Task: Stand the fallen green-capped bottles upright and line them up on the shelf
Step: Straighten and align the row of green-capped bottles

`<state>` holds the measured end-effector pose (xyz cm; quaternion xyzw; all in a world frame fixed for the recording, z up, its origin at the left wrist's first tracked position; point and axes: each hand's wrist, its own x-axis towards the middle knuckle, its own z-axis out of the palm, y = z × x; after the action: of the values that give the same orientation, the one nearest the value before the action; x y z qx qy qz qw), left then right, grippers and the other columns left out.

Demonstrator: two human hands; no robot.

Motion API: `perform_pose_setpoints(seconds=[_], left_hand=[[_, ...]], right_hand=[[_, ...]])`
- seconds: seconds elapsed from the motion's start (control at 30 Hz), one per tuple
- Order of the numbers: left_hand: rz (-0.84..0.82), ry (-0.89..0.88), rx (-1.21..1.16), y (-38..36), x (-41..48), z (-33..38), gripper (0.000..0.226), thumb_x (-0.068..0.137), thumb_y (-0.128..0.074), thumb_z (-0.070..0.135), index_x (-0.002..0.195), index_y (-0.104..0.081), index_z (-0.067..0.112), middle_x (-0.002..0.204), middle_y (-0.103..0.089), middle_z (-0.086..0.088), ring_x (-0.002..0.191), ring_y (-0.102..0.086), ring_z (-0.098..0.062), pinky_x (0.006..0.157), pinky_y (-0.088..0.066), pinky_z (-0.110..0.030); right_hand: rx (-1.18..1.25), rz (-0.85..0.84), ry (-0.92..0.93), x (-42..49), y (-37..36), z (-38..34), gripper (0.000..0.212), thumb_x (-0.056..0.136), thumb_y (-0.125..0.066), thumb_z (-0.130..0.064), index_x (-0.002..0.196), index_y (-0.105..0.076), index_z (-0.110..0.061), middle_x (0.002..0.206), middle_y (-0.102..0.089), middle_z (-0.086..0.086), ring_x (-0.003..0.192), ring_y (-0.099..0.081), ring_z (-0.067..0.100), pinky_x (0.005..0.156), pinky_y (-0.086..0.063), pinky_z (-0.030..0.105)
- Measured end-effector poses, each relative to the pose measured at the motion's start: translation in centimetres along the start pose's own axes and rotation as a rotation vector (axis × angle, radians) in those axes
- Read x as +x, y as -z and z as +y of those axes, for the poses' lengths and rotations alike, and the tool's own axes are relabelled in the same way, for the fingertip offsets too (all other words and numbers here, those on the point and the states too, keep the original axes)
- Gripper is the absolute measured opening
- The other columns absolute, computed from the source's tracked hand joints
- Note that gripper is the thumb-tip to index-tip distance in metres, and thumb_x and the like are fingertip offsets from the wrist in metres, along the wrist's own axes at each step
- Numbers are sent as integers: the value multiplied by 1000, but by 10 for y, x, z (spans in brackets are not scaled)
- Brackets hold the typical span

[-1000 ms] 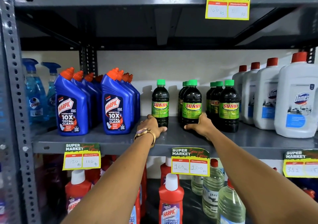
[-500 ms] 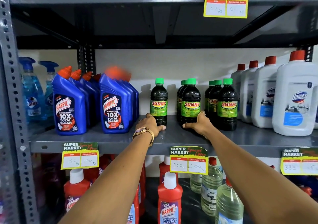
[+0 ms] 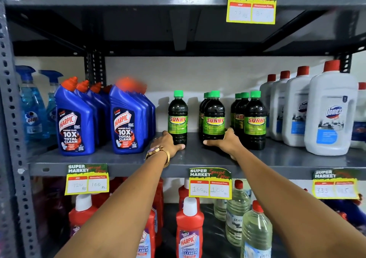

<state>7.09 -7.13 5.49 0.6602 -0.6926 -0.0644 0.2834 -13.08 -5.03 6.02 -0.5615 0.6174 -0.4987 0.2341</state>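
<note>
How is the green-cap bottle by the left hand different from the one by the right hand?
The left bottle stands alone, with bare shelf on both sides; the right bottle fronts a row, with more green caps behind it. The left hand wraps the left bottle's base from its left side; the right hand cups the right bottle's base from the right. Both stand upright, dark, with green Sunny labels.
</note>
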Motion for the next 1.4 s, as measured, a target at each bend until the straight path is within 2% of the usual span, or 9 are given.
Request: perform_pose_setpoints(seconds=[0.23, 0.47, 0.57, 0.63, 0.73, 0.87, 0.93, 1.07, 1.4], left_hand=[[-17, -2, 9, -1, 2, -1, 75, 84, -60, 55, 136, -32, 8, 139, -48, -15, 128, -43, -36, 103, -41, -44], [-14, 17, 24, -2, 3, 1, 78, 83, -61, 57, 135, -33, 6, 139, -48, -16, 129, -42, -36, 103, -41, -44], [-8, 47, -28, 2, -5, 5, 85, 78, -68, 54, 135, -29, 3, 138, -45, -19, 128, -42, -37, 103, -41, -46], [177, 0, 87, 2, -23, 11, 76, 80, -69, 48, 130, -30, 5, 133, -42, -19, 123, -41, -37, 98, -41, -46], [530, -387, 75, -2, -59, 31, 40, 90, -59, 34, 118, -44, 10, 117, -50, -9, 103, -51, -25, 85, -46, -34], [-16, -751, -81, -15, -77, 81, 33, 98, -47, 34, 125, -54, 17, 125, -60, -1, 111, -58, -17, 95, -48, -37], [-198, -742, 55, -25, -73, 103, 41, 100, -42, 35, 137, -48, 18, 138, -53, -3, 128, -47, -21, 105, -38, -35], [-267, -651, 133, -43, -67, 120, 44, 102, -36, 33, 143, -43, 17, 144, -49, -6, 134, -38, -26, 104, -31, -31], [-284, -587, 41, -46, -65, 120, 41, 101, -40, 33, 139, -49, 21, 146, -46, 5, 138, -36, -20, 108, -27, -28]], right_hand=[[-86, -16, 30, 1, 0, 1, 72, 72, -83, -19, 129, -44, 1, 134, -55, 18, 124, -53, 33, 105, -43, 38], [13, -34, -4, 0, 3, 1, 78, 64, -88, -28, 127, -50, -1, 129, -60, 14, 121, -56, 30, 99, -45, 36], [93, -70, 27, -7, 22, 5, 46, 65, -87, -29, 100, -67, -7, 109, -70, 11, 102, -63, 24, 93, -50, 39], [137, 74, 112, -15, 45, 15, 26, 71, -84, -26, 84, -67, -11, 92, -69, 8, 91, -65, 23, 89, -54, 42], [63, 454, 195, -9, 87, 33, 44, 67, -84, -33, 97, -61, -10, 97, -65, 9, 97, -63, 28, 93, -50, 45], [-122, 226, -76, 21, 114, 46, 103, 59, -88, -36, 140, -34, -1, 139, -44, 20, 130, -44, 37, 110, -38, 47], [-32, 73, -91, 27, 114, 47, 84, 61, -88, -21, 131, -49, 2, 123, -60, 17, 114, -57, 31, 100, -47, 39], [-55, 102, -9, 34, 109, 59, 69, 58, -90, -26, 118, -63, -6, 111, -68, 13, 98, -60, 23, 82, -46, 28], [-178, 49, 94, 42, 103, 65, 76, 63, -85, -40, 125, -57, -6, 121, -66, 16, 112, -61, 31, 98, -49, 37]])
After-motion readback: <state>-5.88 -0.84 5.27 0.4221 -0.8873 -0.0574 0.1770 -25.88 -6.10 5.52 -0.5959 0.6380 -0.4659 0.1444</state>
